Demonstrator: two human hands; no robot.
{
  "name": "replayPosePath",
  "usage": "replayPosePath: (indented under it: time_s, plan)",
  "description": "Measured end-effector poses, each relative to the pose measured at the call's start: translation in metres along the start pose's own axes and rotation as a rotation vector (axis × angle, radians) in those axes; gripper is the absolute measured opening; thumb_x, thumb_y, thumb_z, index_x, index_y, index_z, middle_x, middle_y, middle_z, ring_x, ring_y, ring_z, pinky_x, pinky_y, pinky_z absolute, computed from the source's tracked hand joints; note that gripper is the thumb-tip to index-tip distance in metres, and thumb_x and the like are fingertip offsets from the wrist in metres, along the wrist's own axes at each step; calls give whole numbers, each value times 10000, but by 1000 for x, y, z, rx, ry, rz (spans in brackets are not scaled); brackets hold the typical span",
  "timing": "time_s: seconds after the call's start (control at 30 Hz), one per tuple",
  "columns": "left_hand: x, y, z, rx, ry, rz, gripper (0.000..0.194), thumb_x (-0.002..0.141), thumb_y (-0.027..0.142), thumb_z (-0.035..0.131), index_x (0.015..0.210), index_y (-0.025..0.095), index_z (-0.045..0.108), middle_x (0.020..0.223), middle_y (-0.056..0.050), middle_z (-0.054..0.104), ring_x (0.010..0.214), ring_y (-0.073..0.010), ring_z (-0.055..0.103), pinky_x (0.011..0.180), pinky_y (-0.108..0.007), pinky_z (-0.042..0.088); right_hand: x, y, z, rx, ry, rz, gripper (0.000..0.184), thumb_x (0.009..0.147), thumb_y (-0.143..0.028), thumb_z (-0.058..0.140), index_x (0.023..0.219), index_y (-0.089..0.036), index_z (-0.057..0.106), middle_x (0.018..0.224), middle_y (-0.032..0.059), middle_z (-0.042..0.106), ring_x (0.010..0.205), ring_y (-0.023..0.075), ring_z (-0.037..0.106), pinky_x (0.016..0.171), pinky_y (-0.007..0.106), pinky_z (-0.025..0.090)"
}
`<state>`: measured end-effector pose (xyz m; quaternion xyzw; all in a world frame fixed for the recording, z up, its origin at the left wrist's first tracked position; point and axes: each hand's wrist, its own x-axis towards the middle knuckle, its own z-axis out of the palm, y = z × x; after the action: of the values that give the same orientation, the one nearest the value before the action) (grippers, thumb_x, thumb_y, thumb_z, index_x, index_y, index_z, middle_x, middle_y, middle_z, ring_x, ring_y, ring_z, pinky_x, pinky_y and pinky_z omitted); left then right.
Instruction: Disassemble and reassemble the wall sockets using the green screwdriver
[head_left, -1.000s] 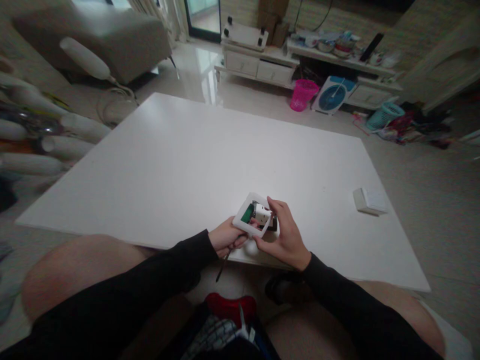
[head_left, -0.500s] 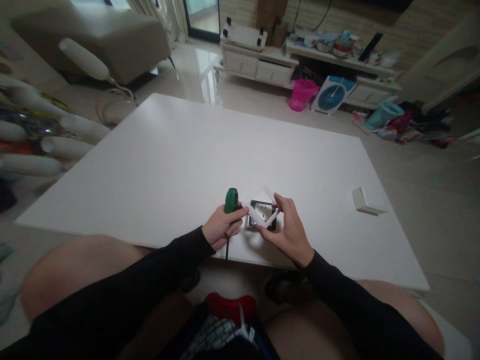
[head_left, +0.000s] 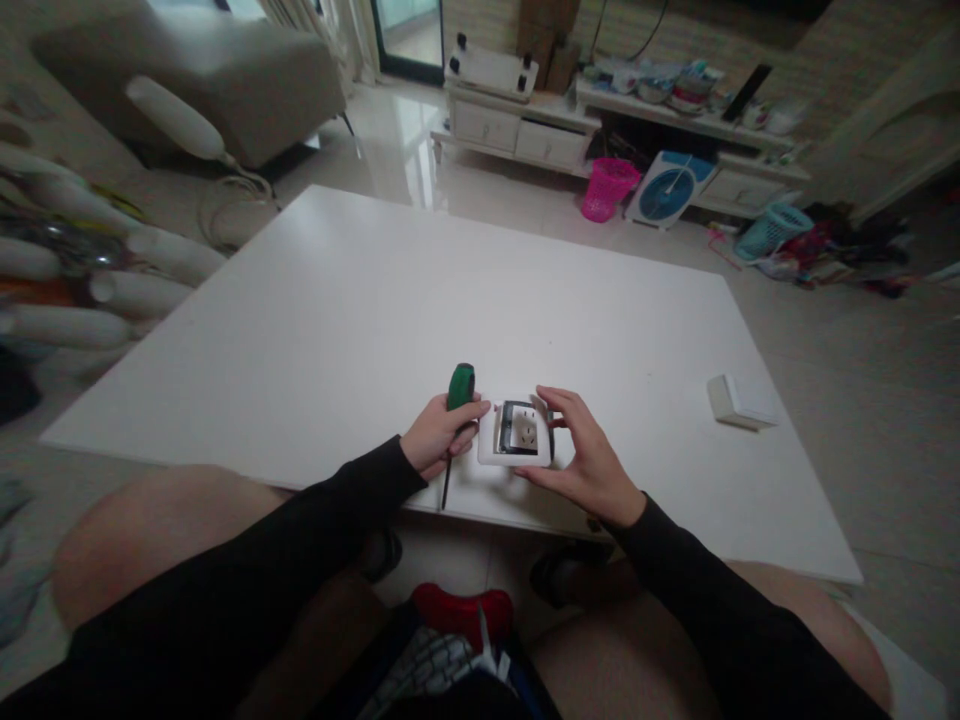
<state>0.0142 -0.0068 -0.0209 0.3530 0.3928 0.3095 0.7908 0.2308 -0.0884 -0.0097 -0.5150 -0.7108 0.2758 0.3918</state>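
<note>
Left hand (head_left: 442,435): wraps the green-handled screwdriver (head_left: 462,386), thumb at the cover frame (head_left: 487,440).
Power socket (head_left: 526,430): shows through the frame's opening, over the table (head_left: 375,300) (seating unclear).
Right hand (head_left: 583,462): pinches the frame; uneven pressure could skew it.

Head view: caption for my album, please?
At a table, left hand grips a screwdriver; right hand holds a frame, a socket showing through it.

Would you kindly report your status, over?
Left hand holds green-handled screwdriver; right hand grips square white plastic frame. White socket showing through frame. White boxy block apart, rightward.
</note>
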Motion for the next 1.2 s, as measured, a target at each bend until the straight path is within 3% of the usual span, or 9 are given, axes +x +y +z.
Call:
replayPosePath:
  time_s: [0.1,0.23,0.37,0.57,0.7,0.83,0.93,1.03,1.2]
  plan:
    - [1,-1,0,31,0,13,534,631,515,954,791,169,579,377,128,393,304,-8,241,350,-162,114,-1,-2,3,164,1,183,712,829,-425,865,1435,-290,516,1456,143,570,1268,314,624,969,495,615]
    - [-1,0,2,-30,-3,53,553,632,508,966,838,178,573,391,143,384,305,-12,241,349,-150,142,0,2,10,548,40,523,676,786,-448,890,1330,-288,522,1301,96,665,1002,232,735,801,394,643]
    - [-3,1,4,-113,52,123,564,598,401,988,864,201,533,436,155,416,307,-9,242,339,-142,169,4,3,11,793,98,637,534,775,-479,897,1144,-258,580,998,19,742,815,186,761,730,336,640]
    - [-5,-7,7,-11,30,81,511,594,392,984,762,167,557,484,107,485,319,3,296,335,-156,166,5,-3,13,837,26,634,447,798,-506,877,1083,-234,664,928,39,787,841,198,780,733,316,638]
    - [-6,-10,8,32,-33,19,458,636,403,963,791,149,615,456,110,445,326,-4,289,348,-171,153,4,2,15,750,100,608,436,833,-546,826,1085,-246,633,914,34,774,783,214,777,685,343,633]
    - [-5,-3,5,-36,-22,-13,471,637,363,954,930,139,661,612,63,600,333,12,284,347,-172,133,9,10,7,685,168,557,529,841,-581,793,1196,-256,572,707,-56,674,564,153,655,574,313,587]
    - [-3,0,2,-61,-37,-54,487,663,420,938,946,132,667,698,28,656,325,26,266,343,-172,110,13,12,-2,610,61,533,498,840,-565,793,1147,-246,565,634,-81,620,500,128,574,483,256,498]
    - [-2,-1,1,8,-83,-102,508,658,474,942,904,120,675,544,61,561,317,13,249,345,-165,119,14,9,-7,489,-20,510,411,860,-542,764,1082,-220,636,735,-35,643,534,121,555,458,246,455]
    - [-2,-6,1,105,-76,-117,466,575,377,983,781,150,632,391,101,434,299,-18,274,345,-171,163,11,6,-6,268,23,447,335,908,-478,721,1124,-225,683,1071,34,642,582,100,557,485,275,463]
